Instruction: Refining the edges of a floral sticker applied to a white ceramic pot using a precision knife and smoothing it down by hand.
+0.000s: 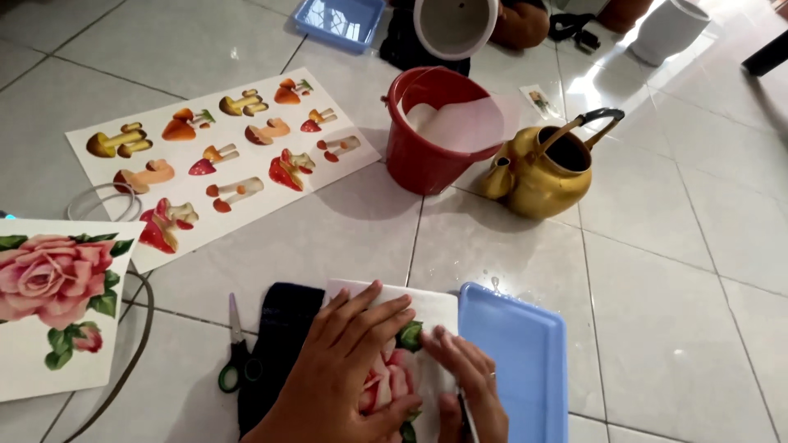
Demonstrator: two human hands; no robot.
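My left hand (345, 369) lies flat with fingers spread on a white sheet printed with a pink rose (394, 361) on the tiled floor. My right hand (464, 385) presses on the same sheet's right side, fingers bent, with a thin dark stick-like thing under it that I cannot make out. The sheet rests partly over a dark blue cloth (279, 344). A light blue tray (525, 361) lies right beside the sheet.
Green-handled scissors (236, 353) lie left of the cloth. A bigger rose sheet (57, 303) and a mushroom sticker sheet (222, 156) lie at left. A red bucket (427, 131), a gold kettle (546, 168), a second blue tray (341, 20) and white pots stand beyond.
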